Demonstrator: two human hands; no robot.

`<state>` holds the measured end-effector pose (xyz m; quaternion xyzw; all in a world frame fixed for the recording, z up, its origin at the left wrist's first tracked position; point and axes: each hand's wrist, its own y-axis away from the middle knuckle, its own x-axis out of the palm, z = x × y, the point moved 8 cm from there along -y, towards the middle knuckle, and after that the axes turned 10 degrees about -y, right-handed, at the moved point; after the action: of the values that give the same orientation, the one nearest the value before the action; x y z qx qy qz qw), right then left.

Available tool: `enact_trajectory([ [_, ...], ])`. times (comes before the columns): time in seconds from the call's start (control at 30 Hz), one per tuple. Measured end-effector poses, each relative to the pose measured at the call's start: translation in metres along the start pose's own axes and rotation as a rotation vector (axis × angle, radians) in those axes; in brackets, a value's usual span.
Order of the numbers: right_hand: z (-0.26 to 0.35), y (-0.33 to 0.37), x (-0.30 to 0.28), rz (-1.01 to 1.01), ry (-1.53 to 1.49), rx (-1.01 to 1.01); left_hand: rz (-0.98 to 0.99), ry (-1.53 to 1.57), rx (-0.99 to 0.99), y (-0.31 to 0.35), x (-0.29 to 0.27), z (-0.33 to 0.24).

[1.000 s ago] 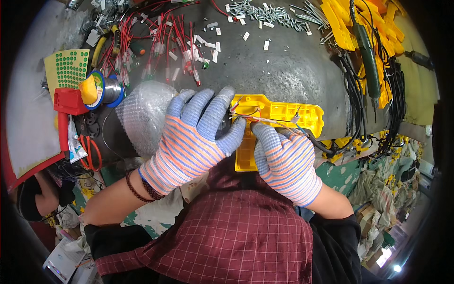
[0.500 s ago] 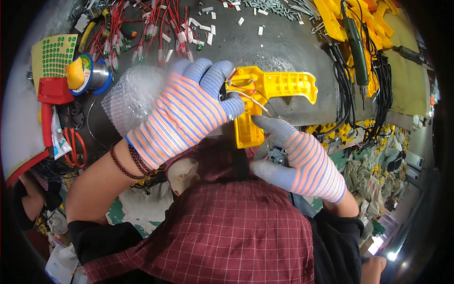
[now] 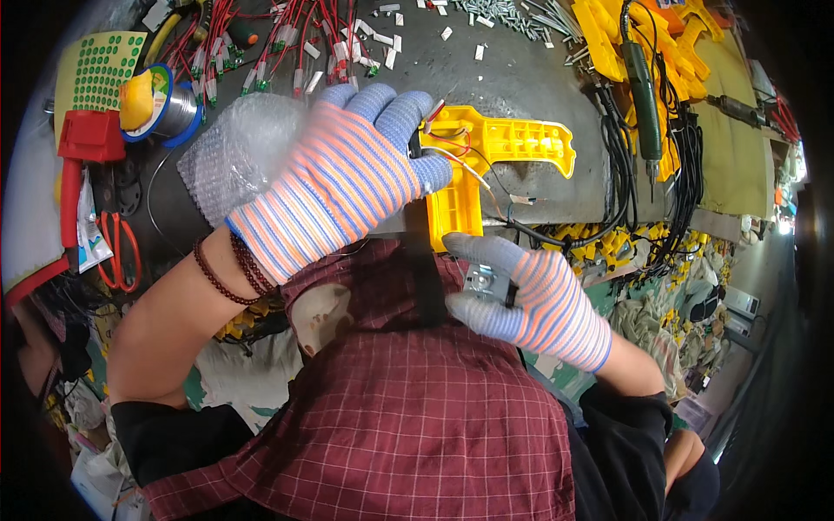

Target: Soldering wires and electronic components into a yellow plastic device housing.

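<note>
My left hand point(image 3: 343, 178), in a striped knit glove, grips the left side of a yellow plastic tool housing point(image 3: 456, 213). The housing is an open half with ribs inside and a handle-like arm pointing right. Thin red, white and dark wires point(image 3: 465, 156) lie in it, some trailing out to the right. My right hand point(image 3: 530, 300), gloved alike, is closed around a small grey metal part point(image 3: 486, 283) between thumb and fingers, just below the housing's lower end. Its fingertips come close to the housing; whether they touch it I cannot tell.
A bubble-wrap bundle point(image 3: 239, 156) and solder spool point(image 3: 178, 113) lie left. Red-wired parts point(image 3: 282, 52) and screws point(image 3: 504, 16) spread at the back. A green electric screwdriver point(image 3: 641, 95) hangs at right by black cables point(image 3: 673, 182) and yellow housings point(image 3: 686, 52).
My right hand has moved slightly down and left with the grey metal part, which shows more plainly. The housing has shifted a little left. A dark cable and wire ends now show right of it.
</note>
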<state>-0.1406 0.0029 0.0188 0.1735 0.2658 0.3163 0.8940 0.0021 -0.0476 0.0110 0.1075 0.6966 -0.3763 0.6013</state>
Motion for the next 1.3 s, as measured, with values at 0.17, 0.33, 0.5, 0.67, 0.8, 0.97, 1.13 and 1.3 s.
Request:
enact_trajectory([
  [0.17,0.022,-0.027,-0.002,0.131,0.336,-0.046,-0.011,-0.041,0.012,-0.001,0.004,0.001],
  [0.33,0.03,-0.035,0.007,0.218,0.71,-0.122,0.024,-0.017,-0.069,0.0,0.012,0.009],
  [0.5,0.043,-0.009,0.004,-0.096,0.755,-0.301,0.003,-0.025,-0.076,-0.001,0.011,0.01],
  [0.67,0.05,-0.009,0.007,-0.157,0.726,-0.71,0.02,-0.023,-0.007,-0.003,0.008,0.007],
  [0.8,0.037,-0.005,-0.001,-0.186,0.705,-0.66,0.054,0.004,-0.08,-0.004,0.012,0.012],
  [0.97,0.04,0.015,-0.008,-0.457,0.881,-0.532,0.049,0.011,-0.049,-0.001,0.012,0.011],
  [1.13,0.027,0.006,-0.005,-0.473,0.826,-0.567,0.083,0.037,-0.055,-0.002,0.014,0.013],
  [1.3,0.027,-0.001,-0.003,-0.386,0.748,-0.722,0.065,0.041,-0.05,-0.006,0.012,0.011],
])
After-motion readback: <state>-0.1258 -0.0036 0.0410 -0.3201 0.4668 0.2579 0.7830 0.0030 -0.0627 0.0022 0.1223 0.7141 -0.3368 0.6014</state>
